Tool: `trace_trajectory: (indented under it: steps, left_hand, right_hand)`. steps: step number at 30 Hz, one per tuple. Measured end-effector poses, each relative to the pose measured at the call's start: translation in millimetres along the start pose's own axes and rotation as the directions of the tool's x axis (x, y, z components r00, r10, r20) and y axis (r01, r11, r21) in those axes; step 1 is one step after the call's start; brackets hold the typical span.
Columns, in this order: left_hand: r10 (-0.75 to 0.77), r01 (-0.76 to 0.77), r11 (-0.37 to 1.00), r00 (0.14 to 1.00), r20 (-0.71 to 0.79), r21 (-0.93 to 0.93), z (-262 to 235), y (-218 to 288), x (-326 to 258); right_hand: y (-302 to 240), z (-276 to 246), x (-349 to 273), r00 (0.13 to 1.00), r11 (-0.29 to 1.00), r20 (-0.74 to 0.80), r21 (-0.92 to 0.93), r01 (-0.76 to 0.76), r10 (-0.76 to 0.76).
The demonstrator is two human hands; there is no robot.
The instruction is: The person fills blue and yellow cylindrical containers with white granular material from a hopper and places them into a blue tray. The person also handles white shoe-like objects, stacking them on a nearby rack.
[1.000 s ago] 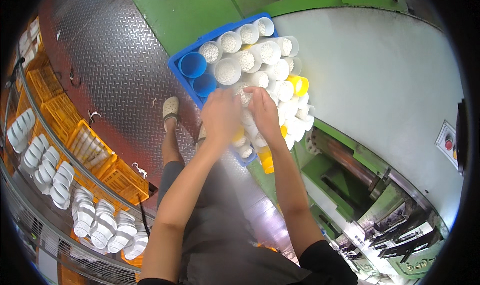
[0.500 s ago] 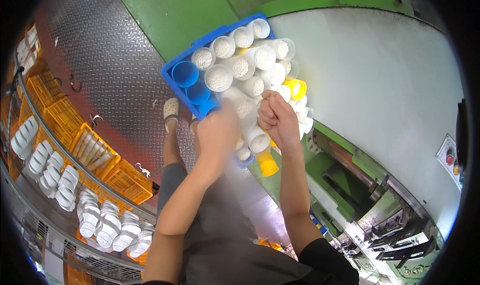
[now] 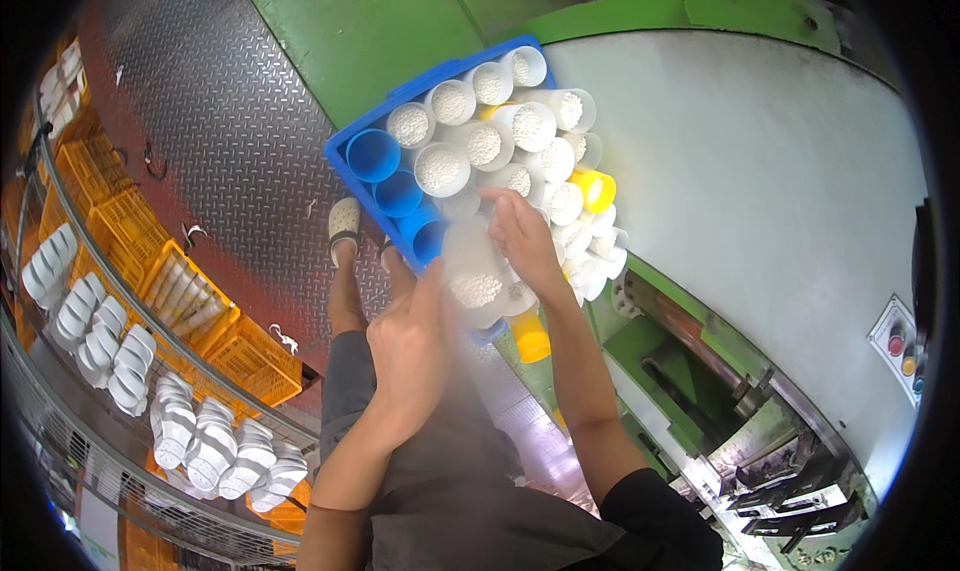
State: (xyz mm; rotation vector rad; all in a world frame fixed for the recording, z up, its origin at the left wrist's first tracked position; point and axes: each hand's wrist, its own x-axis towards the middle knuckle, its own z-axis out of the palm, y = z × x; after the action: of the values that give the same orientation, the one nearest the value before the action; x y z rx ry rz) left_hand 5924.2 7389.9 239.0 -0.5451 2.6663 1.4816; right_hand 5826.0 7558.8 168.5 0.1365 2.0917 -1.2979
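A translucent white cup (image 3: 474,271) with white pellets inside is tilted toward me between my two hands, smeared a little by motion. My left hand (image 3: 408,341) has its fingers closed along the cup's near left side. At the cup's upper right, my right hand (image 3: 525,239) is closed with bent fingers, the index finger stretched along its far end. Beyond them a blue crate (image 3: 345,136) is packed with cups lying on a slant, mostly translucent ones filled with pellets. Three blue cups (image 3: 398,194) line its left side. A yellow cup (image 3: 597,191) sits among the white ones.
Another yellow cup (image 3: 530,339) sticks out at the crate's near end. A pale grey machine panel (image 3: 740,161) and green machinery fill the right, with a button box (image 3: 895,346). On the left, a rail rack bears white shoe soles (image 3: 130,366) beside orange crates (image 3: 130,236).
The translucent cup of pellets has come up between my hands, toward me. My left hand has shifted down and left; my right hand has moved left, onto the cup.
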Motion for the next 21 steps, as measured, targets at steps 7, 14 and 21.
trace_trajectory:
  steps: [7, 14, 21]
  left_hand:
    - [-0.027, 0.028, 1.000, 1.000, -0.009, 0.007, 6.9, -2.9, 2.0]
    - [-0.004, 0.003, 1.000, 0.998, -0.065, -0.022, 10.7, -5.4, 5.5]
    - [-0.053, 0.050, 0.998, 0.997, -0.048, -0.049, 57.4, -26.6, 24.6]
  right_hand:
    - [16.1, -7.6, 2.4, 0.998, 0.999, 0.054, 0.024, -0.032, 0.031]
    - [5.8, -4.7, 4.8, 1.000, 0.995, 0.000, -0.092, 0.028, -0.028]
    - [-11.1, -62.8, 25.3, 0.999, 0.570, 0.051, 0.821, -0.040, -0.003]
